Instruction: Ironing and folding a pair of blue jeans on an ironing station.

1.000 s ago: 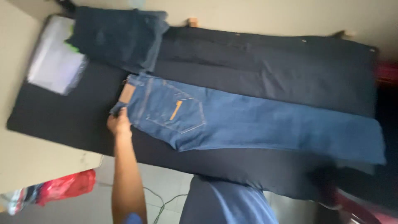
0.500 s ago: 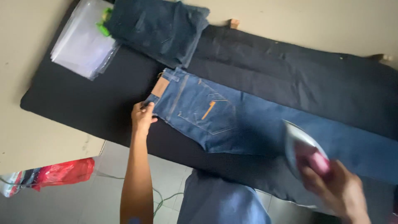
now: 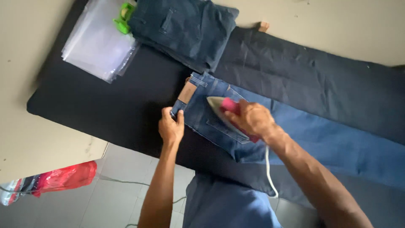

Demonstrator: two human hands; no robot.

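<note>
On black padded table (image 3: 105,101), left hand (image 3: 171,128) is pinching blue denim jeans' (image 3: 295,135) waistband taut; right hand (image 3: 252,118), wrapped around pink-handled iron (image 3: 223,110), is pressing beside it, needing a steady glide legward.

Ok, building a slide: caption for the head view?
Right hand presses iron on blue jeans; left hand pins waistband.

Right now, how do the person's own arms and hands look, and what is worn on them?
Both forearms are bare down to the hands: no sleeves, gloves, watch or rings show on the left hand or the right hand. The arms are lean, and the fingers are uncovered. Below them, the person wears a blue garment on the body.
</note>
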